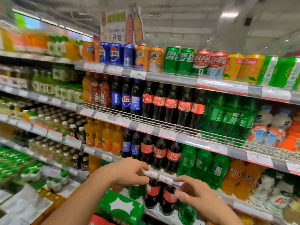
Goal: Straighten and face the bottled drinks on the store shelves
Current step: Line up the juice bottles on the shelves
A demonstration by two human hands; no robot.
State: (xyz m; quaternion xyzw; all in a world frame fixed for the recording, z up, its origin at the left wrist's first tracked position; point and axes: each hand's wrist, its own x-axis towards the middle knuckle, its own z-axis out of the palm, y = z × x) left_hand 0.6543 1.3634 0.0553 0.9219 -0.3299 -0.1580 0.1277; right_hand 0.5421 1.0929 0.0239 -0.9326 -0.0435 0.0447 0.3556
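Dark cola bottles with red labels [159, 153] stand on the third shelf, beside blue-labelled cola bottles [127, 146] and green soda bottles [201, 164]. More red-labelled cola bottles [168, 196] stand on the shelf below. My left hand [128, 172] is raised in front of that shelf's price rail [155, 175], its loosely bent fingertips at the rail. My right hand [193, 192] hovers just right of it, in front of the lower cola bottles, fingers relaxed and holding nothing. The view is motion-blurred.
Cans [186, 60] line the top shelf. Cola and green bottles fill the second shelf behind a wire guard [162, 123]. Orange drinks [105, 137], white bottles [266, 120] and a green carton [120, 207] near my arms surround the spot. Blurred shelving runs off to the left.
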